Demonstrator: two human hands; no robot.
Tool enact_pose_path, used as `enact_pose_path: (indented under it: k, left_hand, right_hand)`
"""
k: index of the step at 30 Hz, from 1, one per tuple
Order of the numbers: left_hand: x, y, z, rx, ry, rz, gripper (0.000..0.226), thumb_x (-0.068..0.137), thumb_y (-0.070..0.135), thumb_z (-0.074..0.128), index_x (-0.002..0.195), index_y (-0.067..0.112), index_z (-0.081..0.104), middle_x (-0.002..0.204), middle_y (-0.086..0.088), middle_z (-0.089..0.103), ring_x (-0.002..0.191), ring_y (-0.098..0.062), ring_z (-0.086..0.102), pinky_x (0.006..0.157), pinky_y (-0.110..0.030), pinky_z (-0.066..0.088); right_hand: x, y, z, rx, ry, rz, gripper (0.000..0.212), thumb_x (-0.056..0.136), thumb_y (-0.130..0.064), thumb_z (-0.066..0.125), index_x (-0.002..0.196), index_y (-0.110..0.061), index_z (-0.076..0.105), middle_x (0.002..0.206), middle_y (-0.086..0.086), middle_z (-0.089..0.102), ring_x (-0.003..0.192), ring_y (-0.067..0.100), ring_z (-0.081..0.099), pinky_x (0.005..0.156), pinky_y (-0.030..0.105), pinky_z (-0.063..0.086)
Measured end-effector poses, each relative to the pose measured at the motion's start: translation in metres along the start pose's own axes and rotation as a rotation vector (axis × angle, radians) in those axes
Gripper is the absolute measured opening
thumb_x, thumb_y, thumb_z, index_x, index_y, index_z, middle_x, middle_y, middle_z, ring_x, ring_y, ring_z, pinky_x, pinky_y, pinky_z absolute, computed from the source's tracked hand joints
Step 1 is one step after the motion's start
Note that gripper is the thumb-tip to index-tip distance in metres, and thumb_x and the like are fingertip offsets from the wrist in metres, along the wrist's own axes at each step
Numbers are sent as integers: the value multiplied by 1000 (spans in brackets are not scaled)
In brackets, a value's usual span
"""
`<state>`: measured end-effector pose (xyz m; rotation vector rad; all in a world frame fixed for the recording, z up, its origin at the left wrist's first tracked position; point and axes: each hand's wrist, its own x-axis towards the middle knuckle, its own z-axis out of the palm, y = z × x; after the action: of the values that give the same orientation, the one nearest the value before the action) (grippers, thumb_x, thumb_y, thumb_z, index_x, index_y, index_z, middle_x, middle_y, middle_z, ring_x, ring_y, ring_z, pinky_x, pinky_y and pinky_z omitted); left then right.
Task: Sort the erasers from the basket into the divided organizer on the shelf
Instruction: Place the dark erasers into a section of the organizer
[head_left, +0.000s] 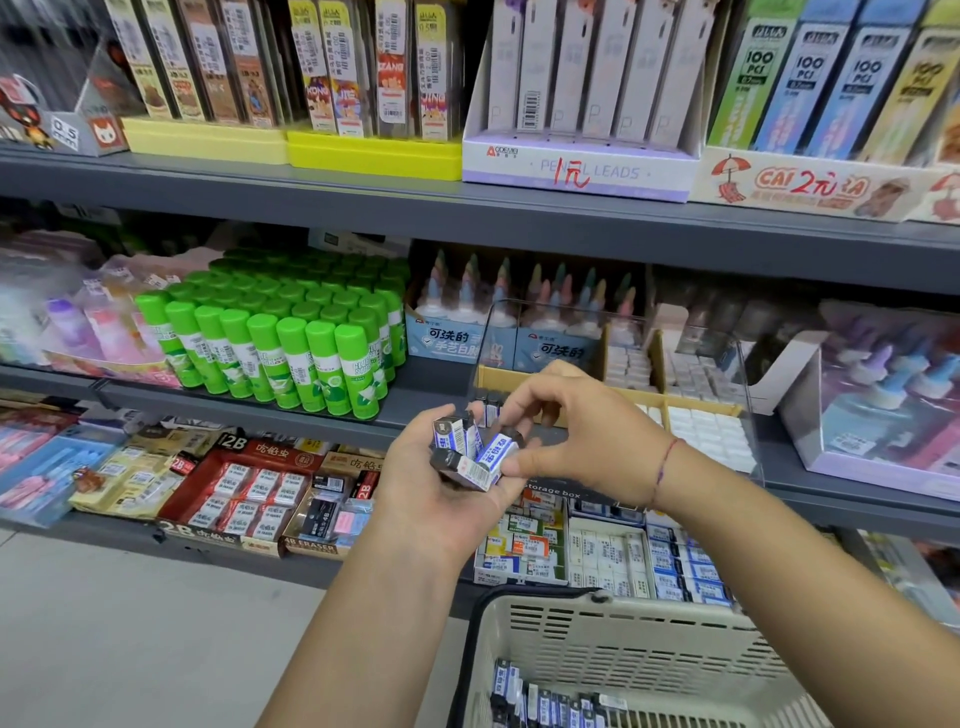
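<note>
Several erasers lie heaped in my left hand, which cups them palm-up with the fingers curled. It is just in front of the divided organizer, toward its left end. My right hand is nearer, right against the organizer's front. Its thumb and fingertips pinch one blue-and-white eraser on top of the heap, so both hands are gripping something.

What the next move turns on is direction. The organizer lies beyond and slightly right of the pinched eraser, and the right hand is the one between it and the compartments, so I judge that hand should carry it. The eraser's long axis runs on a slant, its far end tipped up toward the organizer's front-left compartment. A few dark-sleeved erasers seem to stand in that compartment; I cannot make them out well behind my fingers. The compartments further right in the organizer hold white blocks, so I expect this piece belongs at the left.

The basket hangs well below the organizer's front, with more loose erasers in its bottom. I judge the sorting is far from finished.
</note>
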<state>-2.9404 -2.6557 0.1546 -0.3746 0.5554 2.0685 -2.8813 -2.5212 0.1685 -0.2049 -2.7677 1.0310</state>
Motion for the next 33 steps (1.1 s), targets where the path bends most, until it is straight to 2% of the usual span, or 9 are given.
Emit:
enact_pose_path:
  k: [2,6,10,13,17,23,25,29,33]
  left_hand:
    - [1,0,1,-10,23,17,19,91,17,52,89,2,62,125,-21,60,111,-36,60,72,-46,50]
    - [4,0,1,-10,52,29,18,90,17,52,89,1,63,122,-23,60,111,-36,60,103,-44,41]
    - [4,5,1,-74,74,55,20,91,16,53,89,-1,64,121,-24,60,110,-32,60,90,-46,50]
    - [0,10,1,-107,96,82,22,92,16,54,94,-2,65,114,-25,61,102,-35,62,91,-48,50]
    - [-1,12,1,-121,96,79,23,92,16,55,101,-2,65,113,-26,61,103,-37,61,86,-48,52]
    - [-2,12,0,-126,99,86,23,91,15,56,100,-3,66,112,-27,61,103,-38,62,91,-49,51]
    - [-1,12,0,-123,100,84,24,91,16,56,102,-3,66,112,-27,61,102,-37,62,90,-48,51]
    - [-1,11,2,-126,102,83,24,92,16,56,102,-3,66,113,-27,61,103,-37,62,89,-48,52]
    - [-2,10,2,-125,100,80,24,92,16,56,100,-3,66,113,-25,61,103,-36,62,91,-48,51]
  right_hand:
    - [-1,0,-3,37,-6,-26,31,67,-23,85,89,-24,64,86,-10,56,74,3,51,68,14,44]
    - [-2,0,-5,315,-117,-47,29,69,-4,81,87,-15,61,65,-13,61,60,1,51,57,12,44]
    - [7,8,-23,453,-44,-14,29,67,3,79,85,-9,59,71,-1,61,64,11,51,62,14,47]
    - [20,25,-37,182,122,61,31,66,-6,83,80,-14,57,70,-4,56,61,10,47,62,14,45]
    - [29,47,-26,-36,73,174,34,68,-13,84,74,-23,53,75,-1,58,59,9,49,63,16,46]
    - [21,56,-26,530,79,139,31,72,9,74,80,-12,53,81,31,52,78,26,51,66,20,50]
    - [21,56,-24,463,85,146,30,72,6,75,80,-13,54,77,22,56,70,20,55,64,16,50]
    - [32,61,-16,-94,153,231,32,71,-14,83,76,-21,52,62,-3,62,54,5,55,64,19,47]
    - [46,62,-1,-239,157,268,24,76,-16,77,84,-21,54,67,-2,67,68,14,67,69,27,51]
